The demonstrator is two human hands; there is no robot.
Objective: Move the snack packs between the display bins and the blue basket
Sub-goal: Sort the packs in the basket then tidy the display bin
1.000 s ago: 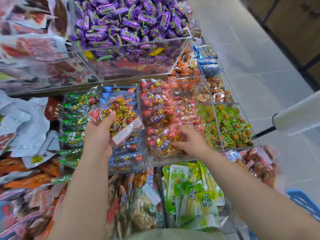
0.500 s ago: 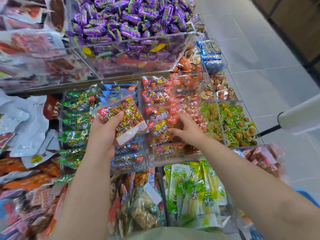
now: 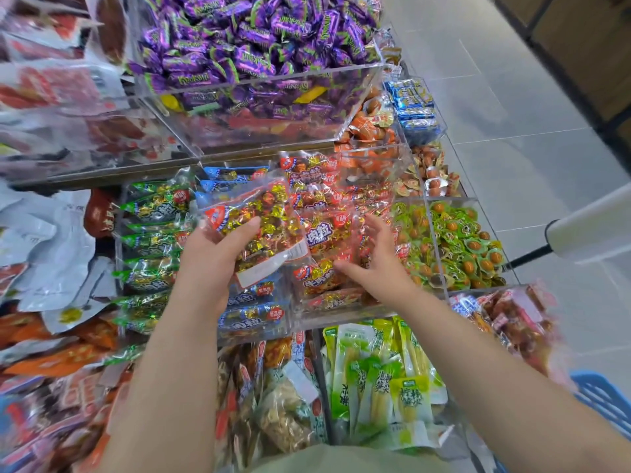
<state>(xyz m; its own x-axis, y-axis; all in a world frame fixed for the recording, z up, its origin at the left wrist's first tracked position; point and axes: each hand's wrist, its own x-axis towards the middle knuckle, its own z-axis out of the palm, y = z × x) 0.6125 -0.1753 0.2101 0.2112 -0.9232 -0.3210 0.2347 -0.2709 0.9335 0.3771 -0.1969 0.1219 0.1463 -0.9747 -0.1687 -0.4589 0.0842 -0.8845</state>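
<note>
Shifted since a second ago: right hand (image 3: 377,264) out of the near end of the red-pack bin (image 3: 345,312) and farther in, fingers now spread wide with nothing between them, palm hovering over the red beef-granule packs (image 3: 321,233); left hand (image 3: 208,257) carried a little rightward, closed on one clear pack of gold-wrapped pieces (image 3: 259,227) with a red badge and a white label, thumb across its front. Held above the divide between the blue-pack bin (image 3: 252,315) and the red-pack bin, touching neither that can be made out. Looks like a placing step: one pack up and ready, free hand making room or steadying the stack. Cannot tell whether the right fingertips press on the packs below or float just clear. Blue basket (image 3: 604,401) only partly in view at the near right edge, well apart from both hands, contents hidden. Green beef-granule packs (image 3: 153,240) in the bin to the left, purple candies (image 3: 259,39) in the far upper bin, green-wrapped eggs (image 3: 457,247) to the right, pickled bamboo packs (image 3: 379,373) in the near lower row. Next move, judged from this: lower the held pack flat into the red-pack bin, badge matching its neighbours, right hand drawn aside first so nothing gets pinched. Slippery film and a crowded bin call for a gentle set-down, not a drop.
</note>
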